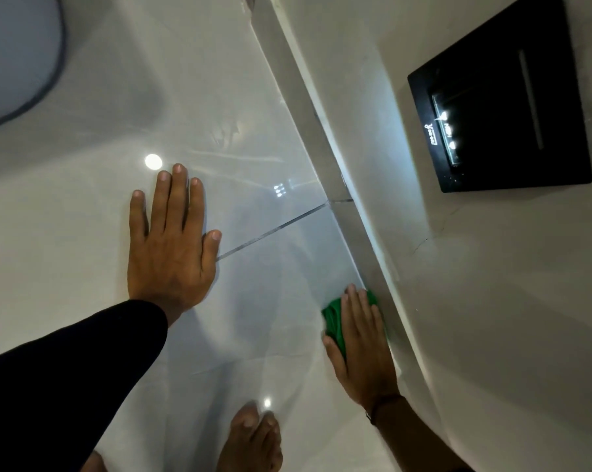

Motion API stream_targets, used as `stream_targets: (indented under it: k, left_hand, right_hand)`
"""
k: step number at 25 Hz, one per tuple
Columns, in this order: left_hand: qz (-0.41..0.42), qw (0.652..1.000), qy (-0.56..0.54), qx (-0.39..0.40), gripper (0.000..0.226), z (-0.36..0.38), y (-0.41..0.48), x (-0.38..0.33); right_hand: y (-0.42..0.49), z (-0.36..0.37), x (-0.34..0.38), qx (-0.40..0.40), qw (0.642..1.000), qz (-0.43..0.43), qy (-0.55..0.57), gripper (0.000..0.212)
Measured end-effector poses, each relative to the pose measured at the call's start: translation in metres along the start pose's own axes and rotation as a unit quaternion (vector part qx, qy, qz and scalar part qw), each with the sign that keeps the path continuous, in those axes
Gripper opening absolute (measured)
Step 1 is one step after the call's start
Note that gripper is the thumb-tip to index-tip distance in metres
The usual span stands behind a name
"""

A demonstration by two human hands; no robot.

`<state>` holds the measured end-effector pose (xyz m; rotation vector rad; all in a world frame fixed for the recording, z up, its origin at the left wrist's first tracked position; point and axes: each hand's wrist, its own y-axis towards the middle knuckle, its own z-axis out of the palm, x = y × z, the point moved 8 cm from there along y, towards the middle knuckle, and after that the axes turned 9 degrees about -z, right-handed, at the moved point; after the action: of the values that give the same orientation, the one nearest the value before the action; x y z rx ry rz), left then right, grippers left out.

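floor (270,301): glossy pale tiles | green cloth (333,316) against skirting (359,240) | left hand (170,247) flat

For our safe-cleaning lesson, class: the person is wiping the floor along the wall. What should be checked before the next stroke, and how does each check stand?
1. Right hand flat on the cloth: ok.
2. Cloth right up against the skirting: ok.
3. Left hand flat on the floor as a brace: ok.
4. Floor along the skirting ahead of the cloth free of objects: ok.
5. Foot apart from the cloth: ok.
6. Floor dry enough not to slip on: cannot tell, because the tiles are glossy.
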<state>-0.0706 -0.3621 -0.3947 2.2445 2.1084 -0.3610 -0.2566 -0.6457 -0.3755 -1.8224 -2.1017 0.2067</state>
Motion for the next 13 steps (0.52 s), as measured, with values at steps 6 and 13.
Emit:
stream_targets:
  k: [6,13]
  left_hand:
    - [-0.004,1.0,0.006,0.009,0.077,0.001,0.0,0.001]
    - [-0.002,1.0,0.007,0.004,0.075,-0.002,0.0,0.0]
  right_hand:
    - [0.111,-0.029,0.032,-0.031,0.997,-0.063,-0.01,0.068]
    - [0.317,-0.092,0.088,-0.095,0.99,-0.096,-0.026,0.066]
